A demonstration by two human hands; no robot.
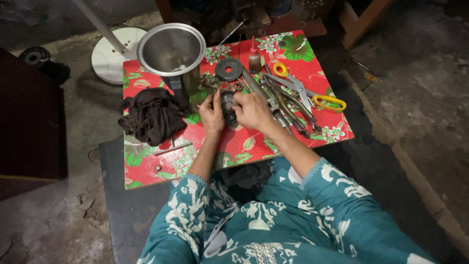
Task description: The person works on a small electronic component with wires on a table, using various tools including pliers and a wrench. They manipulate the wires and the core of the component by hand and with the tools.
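Metal pot (171,49) upper left of centre, open, a few pale bits at its bottom. Low table (244,146) covered in red floral cloth, rough grey floor around. Small brown bottle (254,59) with red tip at top centre. Both hands at frame centre – left hand (213,116) and right hand (251,111) pinch a small dark round part (227,108) between fingers. Black disc (228,69) just above; yellow-handled scissors (312,95) and pliers right; dark rag (152,116) left.
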